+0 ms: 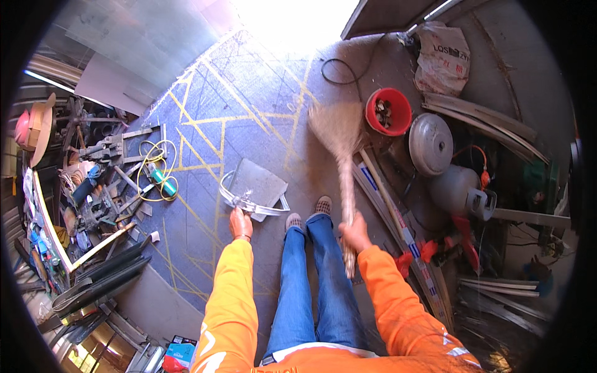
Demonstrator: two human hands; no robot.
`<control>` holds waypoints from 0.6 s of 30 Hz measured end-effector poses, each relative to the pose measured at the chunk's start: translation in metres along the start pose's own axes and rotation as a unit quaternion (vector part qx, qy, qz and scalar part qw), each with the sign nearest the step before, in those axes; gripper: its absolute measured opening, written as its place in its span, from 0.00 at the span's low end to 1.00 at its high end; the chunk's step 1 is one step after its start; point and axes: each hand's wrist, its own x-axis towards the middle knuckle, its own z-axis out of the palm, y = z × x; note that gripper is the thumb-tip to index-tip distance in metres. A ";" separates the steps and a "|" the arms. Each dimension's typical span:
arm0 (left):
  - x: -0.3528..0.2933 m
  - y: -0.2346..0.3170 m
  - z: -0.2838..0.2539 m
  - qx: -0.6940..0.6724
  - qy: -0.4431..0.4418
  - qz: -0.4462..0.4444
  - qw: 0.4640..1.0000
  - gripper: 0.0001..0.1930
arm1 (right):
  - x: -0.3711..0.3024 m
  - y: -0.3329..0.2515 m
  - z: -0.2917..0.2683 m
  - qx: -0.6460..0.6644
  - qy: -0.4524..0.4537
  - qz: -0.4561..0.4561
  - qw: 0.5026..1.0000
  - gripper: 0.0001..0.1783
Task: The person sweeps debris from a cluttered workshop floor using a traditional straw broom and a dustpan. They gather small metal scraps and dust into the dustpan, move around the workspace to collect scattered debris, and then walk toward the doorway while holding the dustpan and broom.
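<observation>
My right hand [356, 234] is closed round the handle of a straw broom [339, 127]. The broom points away from me, its bristle head at the far end near the red bucket. My left hand [240, 222] is closed on the near side of a grey, flat, square-bladed dustpan [260, 181], where white curved strips [250, 205] bunch together. The dustpan is in front of my left foot; whether it touches the floor I cannot tell.
To the right are a red bucket [388, 112] with scraps inside, a round grey lidded container [430, 144], a gas cylinder [457, 191] and long strips [398, 230]. Tools, a yellow hose [149, 171] and metal parts crowd the left. A black cable [339, 71] loops on the floor ahead.
</observation>
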 end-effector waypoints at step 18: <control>-0.073 0.021 -0.145 -0.122 0.080 -0.071 0.987 0.16 | -0.117 -0.098 -0.225 -0.029 -0.253 0.054 0.966 0.18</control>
